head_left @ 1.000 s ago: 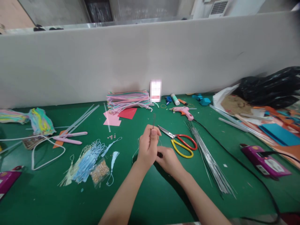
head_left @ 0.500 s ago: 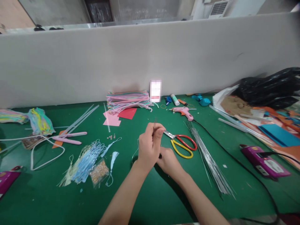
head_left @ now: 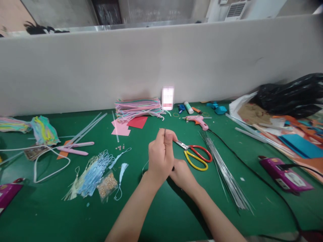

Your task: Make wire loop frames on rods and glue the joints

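- Strand (head_left: 165,132) check: thin, dark, pinched upright at the top of my left hand (head_left: 161,153), roughly mid-scene above the green table (head_left: 101,222). Most of it is hidden, so I can't say how long it is.
- Left hand's basically a fist around it, thumb pressed in against the curled fingers.
- My right hand (head_left: 184,173) is tucked up close, a bit to the right and nearer, fingers curled in. The fingertips are behind my left hand, so I can't tell what they've got, if anything.
- Thin pale loop (head_left: 144,165) curves out left of my left wrist. No idea if it's the same piece, my hand covers the join.
- Scissors (head_left: 195,156) are lying just right of my hands, one red handle, one yellow, blade ends blocked by my left hand.
- Right of those, a bundle of thin silvery rods (head_left: 228,171) fans out toward the near side.
- Pink glue gun (head_left: 199,121) sits farther off past the scissors, black cord trailing near and right.
- Far side: pile of pastel pipe cleaners (head_left: 138,107) by the white partition (head_left: 101,67), pink paper (head_left: 121,127) and red paper (head_left: 138,122) just nearer.
- Over on the left, blue tassels (head_left: 93,174) heaped up beside a little bag of gold bits (head_left: 108,186).
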Available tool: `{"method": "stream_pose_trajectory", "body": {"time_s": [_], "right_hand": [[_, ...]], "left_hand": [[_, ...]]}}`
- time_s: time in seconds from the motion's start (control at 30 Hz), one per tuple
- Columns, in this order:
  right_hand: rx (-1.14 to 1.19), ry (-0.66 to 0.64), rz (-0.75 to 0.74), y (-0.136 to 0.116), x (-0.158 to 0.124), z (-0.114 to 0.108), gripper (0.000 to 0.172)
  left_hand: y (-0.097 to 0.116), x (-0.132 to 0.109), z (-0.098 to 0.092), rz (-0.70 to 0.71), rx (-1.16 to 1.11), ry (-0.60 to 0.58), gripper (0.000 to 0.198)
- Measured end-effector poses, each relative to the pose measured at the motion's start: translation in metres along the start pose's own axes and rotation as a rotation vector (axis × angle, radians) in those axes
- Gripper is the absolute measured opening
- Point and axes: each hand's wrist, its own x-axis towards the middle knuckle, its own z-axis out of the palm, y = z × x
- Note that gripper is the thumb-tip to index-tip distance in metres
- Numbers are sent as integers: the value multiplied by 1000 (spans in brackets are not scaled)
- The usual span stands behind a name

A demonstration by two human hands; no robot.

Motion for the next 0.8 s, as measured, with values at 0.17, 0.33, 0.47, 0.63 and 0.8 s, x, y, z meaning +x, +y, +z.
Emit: {"method": "stream_pose_trajectory", "body": {"time_s": [0.17,0.33,0.47,0.63,0.8], "right_hand": [[-5,-1,1,0,-1,0,16],[5,1,7,-1,0,0,16],[19,1,14,-1,-1,0,15],[35,3,32,-1,-2,1,13],[52,-23,58,0,-1,2,13]], "left_hand": [[1,-1,0,9,-4,-27,31],[-2,-1,-1,5,-26,-30,31],[-3,-2,0,-3,-33,-33,31],[-6,-4,1,-24,-39,-33,32],[-7,-2,1,-22,-46,-29,32]]}}
